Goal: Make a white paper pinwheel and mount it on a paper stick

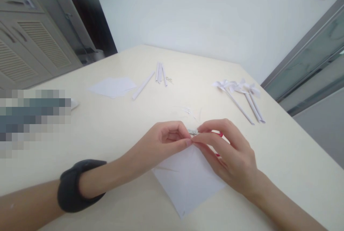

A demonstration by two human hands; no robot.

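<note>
Risk, as judged: small metal piece (192,131) pinched only at fingertips, could slip and drop onto paper sheet (188,180) or skid across worktop (282,152); sharp end, if any, could prick a finger; sheet could shift under the wrists.

Left hand (163,141) curled nearly closed, thumb and forefinger pinching metal piece. Right hand (228,152) half curled, fingertips meeting the same piece; something red inside grip, unclear what. Metal piece sits between both hands, just above sheet's far corner. Pinwheels (242,91) well apart, far right.

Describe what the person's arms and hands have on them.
Both forearms are bare, with no sleeves in view. The left wrist carries a wide, black, padded-looking band. The left hand and right hand wear no gloves and no visible rings.
</note>
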